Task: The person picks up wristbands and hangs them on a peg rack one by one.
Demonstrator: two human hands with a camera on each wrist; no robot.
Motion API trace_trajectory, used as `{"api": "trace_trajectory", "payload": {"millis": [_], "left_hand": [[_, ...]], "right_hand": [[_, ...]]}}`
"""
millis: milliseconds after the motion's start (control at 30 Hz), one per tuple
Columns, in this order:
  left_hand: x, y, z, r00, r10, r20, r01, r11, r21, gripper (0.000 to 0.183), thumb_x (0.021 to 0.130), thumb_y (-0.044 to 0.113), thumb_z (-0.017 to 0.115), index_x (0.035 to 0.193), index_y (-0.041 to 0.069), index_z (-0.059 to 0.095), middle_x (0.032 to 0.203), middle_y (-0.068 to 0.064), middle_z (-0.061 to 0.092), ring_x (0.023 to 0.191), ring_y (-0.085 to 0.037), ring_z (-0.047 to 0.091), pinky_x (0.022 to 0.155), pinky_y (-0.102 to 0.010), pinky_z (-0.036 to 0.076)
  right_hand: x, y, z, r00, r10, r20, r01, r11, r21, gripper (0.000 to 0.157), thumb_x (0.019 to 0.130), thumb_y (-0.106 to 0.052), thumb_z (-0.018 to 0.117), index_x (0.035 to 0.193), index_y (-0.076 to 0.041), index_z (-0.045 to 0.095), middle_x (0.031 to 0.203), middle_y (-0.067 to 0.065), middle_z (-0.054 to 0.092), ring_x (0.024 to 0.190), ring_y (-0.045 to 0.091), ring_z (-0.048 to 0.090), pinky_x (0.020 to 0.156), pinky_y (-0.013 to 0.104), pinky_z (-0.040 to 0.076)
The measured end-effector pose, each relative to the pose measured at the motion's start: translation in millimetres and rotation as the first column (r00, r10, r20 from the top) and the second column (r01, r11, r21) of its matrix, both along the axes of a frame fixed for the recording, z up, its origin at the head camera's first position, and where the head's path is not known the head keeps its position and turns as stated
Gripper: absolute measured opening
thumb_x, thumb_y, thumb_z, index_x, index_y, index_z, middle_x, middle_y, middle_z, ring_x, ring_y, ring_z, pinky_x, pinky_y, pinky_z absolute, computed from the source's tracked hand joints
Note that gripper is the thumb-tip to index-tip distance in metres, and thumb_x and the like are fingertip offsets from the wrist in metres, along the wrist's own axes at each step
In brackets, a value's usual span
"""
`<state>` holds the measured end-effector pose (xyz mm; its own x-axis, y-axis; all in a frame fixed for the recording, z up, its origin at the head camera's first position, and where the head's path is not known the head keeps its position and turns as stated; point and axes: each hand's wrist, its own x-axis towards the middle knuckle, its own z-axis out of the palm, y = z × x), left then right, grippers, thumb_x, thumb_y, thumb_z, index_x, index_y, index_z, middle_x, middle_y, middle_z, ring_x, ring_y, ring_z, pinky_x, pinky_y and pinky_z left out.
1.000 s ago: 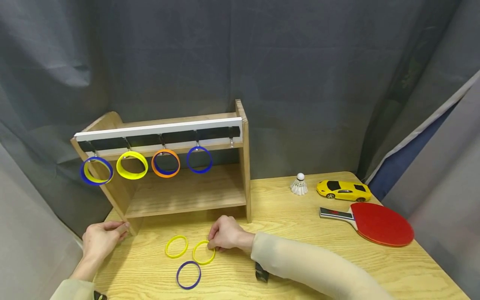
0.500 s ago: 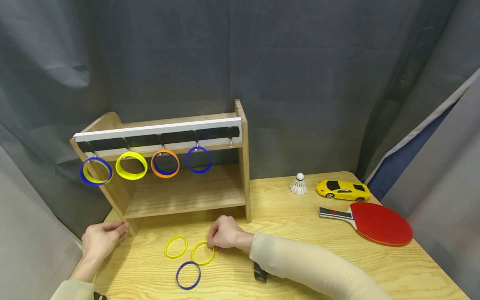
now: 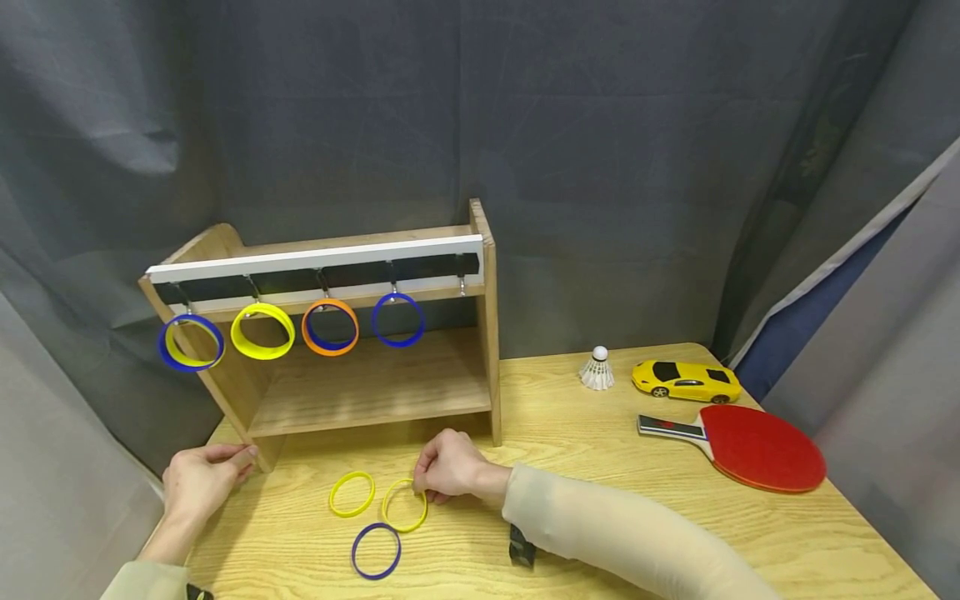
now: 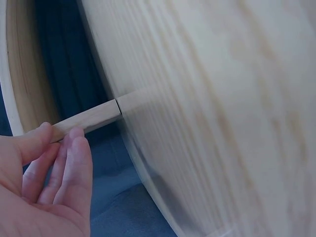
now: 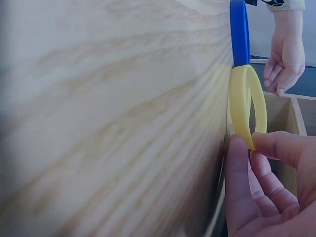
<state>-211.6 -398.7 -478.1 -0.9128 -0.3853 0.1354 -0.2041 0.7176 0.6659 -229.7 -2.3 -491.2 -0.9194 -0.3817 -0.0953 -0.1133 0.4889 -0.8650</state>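
Note:
My left hand (image 3: 201,479) pinches the foot of the left side panel of a small wooden rack (image 3: 367,404); the left wrist view shows thumb and fingers on the wooden edge (image 4: 94,117). At the rack's front right, my right hand (image 3: 453,467) pinches the rim of a thin yellow wristband (image 5: 238,98) between thumb and fingertips. Its far side stays close to the table, beside a dark blue wristband (image 3: 375,577). Left of these lies a second yellow wristband (image 3: 349,514). Blue-and-yellow (image 3: 167,357), yellow (image 3: 258,355), orange-and-blue (image 3: 332,352) and blue wristbands (image 3: 399,342) hang from the rack's hooks.
A metal hook (image 3: 462,287) sits at the right end of the rack's rail. On the right of the table (image 3: 585,450) are a shuttlecock (image 3: 597,371), a yellow toy car (image 3: 686,382) and a red table tennis bat (image 3: 765,448). Grey curtains (image 3: 600,167) enclose the table.
The yellow wristband at my right fingertips has tilted and shifted slightly, its rim rising a little at the fingers. My left hand has stayed on the rack.

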Motion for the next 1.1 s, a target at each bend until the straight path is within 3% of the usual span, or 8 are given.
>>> {"api": "trace_trajectory", "payload": {"millis": [567, 833, 1100], "left_hand": [[0.4, -0.6, -0.4, 1.000, 0.012, -0.002, -0.012, 1.000, -0.014, 0.032, 0.100, 0.040, 0.085, 0.111, 0.010, 0.090, 0.076, 0.010, 0.085, 0.064, 0.003, 0.072, 0.072, -0.012, 0.039], [0.8, -0.3, 0.1, 1.000, 0.012, 0.014, -0.012, 1.000, 0.002, 0.034, 0.100, 0.040, 0.086, 0.112, 0.008, 0.090, 0.077, 0.009, 0.086, 0.065, -0.001, 0.076, 0.070, -0.013, 0.041], [0.2, -0.3, 0.3, 1.000, 0.005, 0.020, -0.005, 1.000, 0.023, 0.035, 0.100, 0.039, 0.086, 0.115, 0.007, 0.089, 0.080, 0.008, 0.086, 0.066, -0.003, 0.078, 0.069, -0.014, 0.044]], "right_hand": [[5.2, 11.0, 13.3, 0.999, 0.006, 0.045, -0.002, 0.995, -0.097, 0.015, 0.089, -0.002, 0.091, 0.079, -0.009, 0.081, 0.075, 0.011, 0.083, 0.061, 0.020, 0.078, 0.060, 0.038, 0.068], [7.3, 21.1, 24.6, 0.999, 0.011, 0.052, -0.003, 0.988, -0.152, 0.012, 0.090, -0.002, 0.090, 0.084, -0.007, 0.082, 0.078, 0.014, 0.084, 0.066, 0.031, 0.082, 0.063, 0.046, 0.070], [9.7, 35.4, 37.3, 0.998, 0.047, 0.052, -0.034, 0.972, -0.232, 0.009, 0.091, -0.002, 0.089, 0.088, -0.004, 0.081, 0.085, 0.020, 0.085, 0.068, 0.025, 0.081, 0.065, 0.038, 0.069]]}}
